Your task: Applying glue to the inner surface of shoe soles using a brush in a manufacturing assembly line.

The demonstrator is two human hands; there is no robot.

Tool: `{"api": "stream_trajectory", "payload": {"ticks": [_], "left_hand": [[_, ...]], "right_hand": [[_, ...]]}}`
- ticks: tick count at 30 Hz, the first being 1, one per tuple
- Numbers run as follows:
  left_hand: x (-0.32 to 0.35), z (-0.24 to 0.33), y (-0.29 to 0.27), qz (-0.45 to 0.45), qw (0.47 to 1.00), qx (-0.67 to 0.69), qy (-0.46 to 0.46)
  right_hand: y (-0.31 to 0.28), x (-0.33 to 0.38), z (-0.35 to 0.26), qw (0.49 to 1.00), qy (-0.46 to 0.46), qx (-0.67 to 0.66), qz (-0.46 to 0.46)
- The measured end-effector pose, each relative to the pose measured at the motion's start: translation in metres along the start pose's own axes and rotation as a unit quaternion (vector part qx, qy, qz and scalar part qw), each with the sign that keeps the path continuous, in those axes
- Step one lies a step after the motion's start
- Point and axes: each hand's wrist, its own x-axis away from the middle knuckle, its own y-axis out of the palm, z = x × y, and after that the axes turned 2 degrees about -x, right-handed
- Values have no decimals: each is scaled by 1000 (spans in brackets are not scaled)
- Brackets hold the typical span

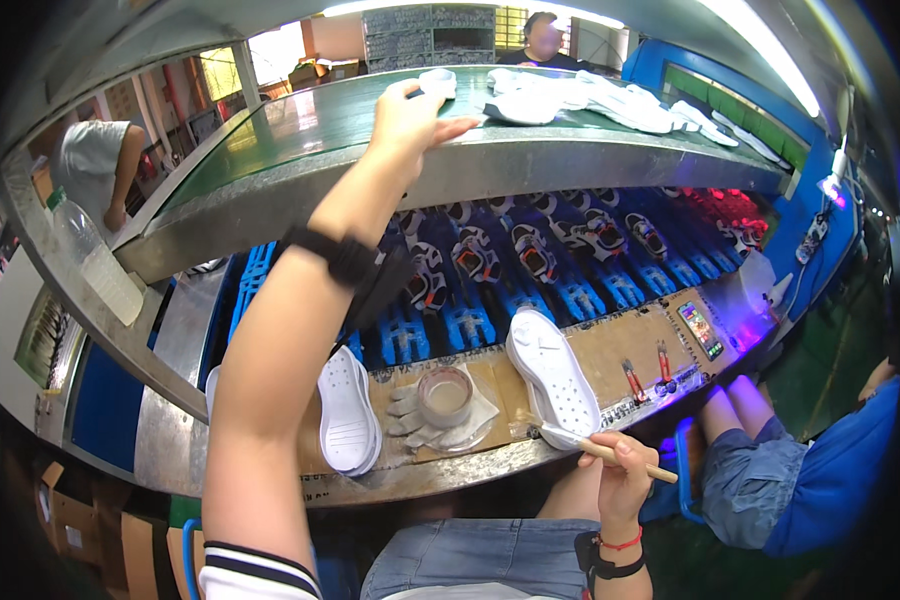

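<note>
My left hand (pixel 408 122) is stretched far forward over the green upper belt. Its thumb is spread away from the fingers, which reach a small white shoe part (pixel 438 83); whether they touch it I cannot tell. My right hand (pixel 622 468) grips a brush (pixel 635 462) by its wooden handle, low at the front. The brush's pale tip rests at the near end of a white shoe sole (pixel 555 375) with small holes. Another pair of white soles (pixel 346 412) lies farther left. Between them stands a round pot (pixel 444 396), with a grey glove (pixel 407 412) beside it.
White shoe parts (pixel 625 103) lie along the upper belt (pixel 300 125). Below, shoes (pixel 535 252) ride on blue racks. A phone (pixel 700 330) and two red-handled tools (pixel 634 381) lie on the cardboard-covered ledge. A plastic bottle (pixel 95 260) stands left. A person in blue (pixel 830 470) sits right.
</note>
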Motion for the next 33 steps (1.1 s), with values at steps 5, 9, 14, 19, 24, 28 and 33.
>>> {"api": "stream_trajectory", "payload": {"ticks": [5,9,14,19,24,28,33], "left_hand": [[162,-48,-90,87,935,-242,246],[284,-80,-225,233,772,-565,174],[391,-110,-365,280,515,-810,-1],[409,-85,-409,231,736,-581,-261],[383,-29,-355,325,881,-131,-317],[374,-24,-292,326,917,-22,-229],[378,-33,-256,198,950,19,-242]], "right_hand": [[7,-8,13,992,46,75,-85],[20,-21,23,973,54,139,-177],[41,-47,43,950,56,194,-239],[61,-73,61,916,49,276,-287],[72,-84,76,878,25,355,-320],[75,-88,82,872,22,371,-319],[77,-90,77,882,39,343,-320]]}}
